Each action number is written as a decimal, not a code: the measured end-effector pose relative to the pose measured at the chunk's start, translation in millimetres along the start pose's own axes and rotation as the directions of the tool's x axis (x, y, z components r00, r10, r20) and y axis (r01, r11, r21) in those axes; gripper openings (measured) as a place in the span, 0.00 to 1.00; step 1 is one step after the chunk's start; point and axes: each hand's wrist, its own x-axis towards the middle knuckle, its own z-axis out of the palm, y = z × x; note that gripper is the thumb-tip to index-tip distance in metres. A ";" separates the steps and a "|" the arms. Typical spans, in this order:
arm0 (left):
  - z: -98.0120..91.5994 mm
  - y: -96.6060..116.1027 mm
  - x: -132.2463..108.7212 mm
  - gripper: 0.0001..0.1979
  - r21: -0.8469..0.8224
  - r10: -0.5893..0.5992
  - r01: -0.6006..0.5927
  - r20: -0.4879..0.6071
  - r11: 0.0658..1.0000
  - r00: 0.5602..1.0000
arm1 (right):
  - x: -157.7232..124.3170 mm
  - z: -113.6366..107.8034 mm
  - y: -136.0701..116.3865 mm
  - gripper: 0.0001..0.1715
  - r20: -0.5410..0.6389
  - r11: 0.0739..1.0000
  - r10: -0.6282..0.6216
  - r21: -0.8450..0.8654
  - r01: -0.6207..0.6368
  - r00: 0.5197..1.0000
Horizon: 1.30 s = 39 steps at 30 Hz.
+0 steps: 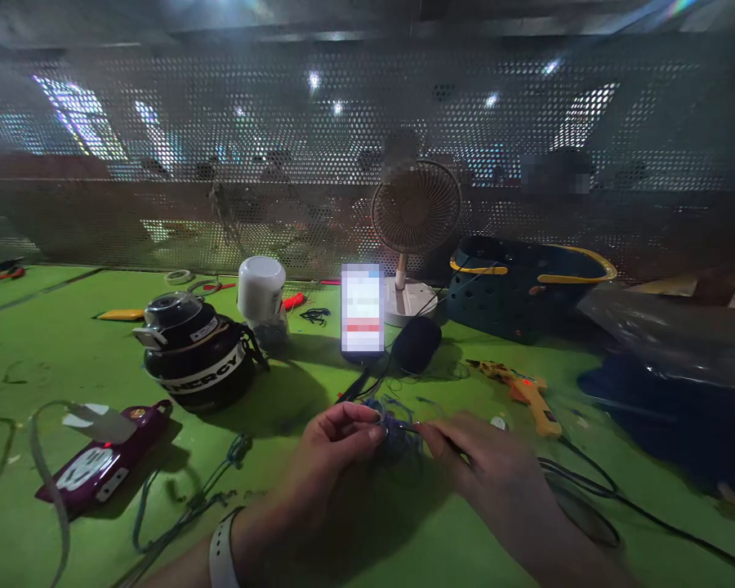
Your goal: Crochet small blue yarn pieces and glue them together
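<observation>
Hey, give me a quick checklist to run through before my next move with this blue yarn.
1. Left hand has a grip on the blue yarn piece: ok, thumb and fingers pinch its edge.
2. Right hand holds the thin tool with its tip at the yarn: ok.
3. Yarn strands free of tangles: cannot tell, too dim and blurred.
4. Phone in sight: ok, upright and lit behind the yarn.
5. Glue gun away from the hands: ok, it lies apart to the right, though a red light shows on it.
</observation>
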 end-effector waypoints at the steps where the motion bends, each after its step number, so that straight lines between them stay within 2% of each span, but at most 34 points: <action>1: -0.1 0.0 0.0 0.09 -0.004 0.000 0.000 0.009 1.000 1.000 | 0.3 -0.4 -0.5 0.21 0.000 1.000 -0.003 -0.008 0.003 1.000; 9: -3.8 -3.2 3.3 0.10 0.039 0.038 -0.039 0.009 0.999 0.999 | 3.2 -1.9 -3.9 0.24 -0.039 0.994 -0.058 -0.097 0.054 0.998; 17: -6.3 -2.4 3.8 0.12 0.057 0.000 0.001 -0.007 0.998 1.000 | 1.7 0.3 -2.6 0.23 -0.105 0.951 -0.199 -0.262 0.166 0.974; 21: -5.5 -3.7 5.0 0.12 0.086 0.060 -0.058 -0.014 0.995 0.998 | -0.2 -2.2 -2.0 0.16 -0.104 0.908 -0.250 -0.369 0.196 0.963; 24: -4.1 -4.1 4.7 0.13 0.096 0.079 -0.075 -0.038 0.992 0.996 | -1.2 -1.4 -1.3 0.15 -0.100 0.911 -0.252 -0.360 0.201 0.963; 27: -2.5 -2.9 3.4 0.12 0.089 0.055 -0.052 -0.039 0.995 0.998 | -0.7 2.8 -1.1 0.19 -0.107 0.973 -0.150 -0.192 0.128 0.983; 29: -2.2 -2.3 2.4 0.11 0.085 0.055 -0.053 -0.027 0.995 0.998 | 0.4 5.4 -1.9 0.21 -0.065 1.000 -0.014 -0.003 0.014 0.998; 32: -2.9 -2.8 1.7 0.10 0.085 0.055 -0.055 0.003 0.995 0.998 | 2.0 7.1 -3.8 0.20 0.073 0.949 0.205 0.230 -0.216 0.976; 35: -3.4 -3.0 1.8 0.10 0.052 0.064 -0.064 -0.007 0.997 0.998 | 2.3 7.3 -4.7 0.19 0.155 0.875 0.335 0.315 -0.368 0.929; 39: -1.8 -1.6 1.4 0.11 0.026 0.056 -0.056 -0.003 0.998 0.998 | 1.7 7.0 -4.3 0.21 0.172 0.853 0.357 0.340 -0.396 0.918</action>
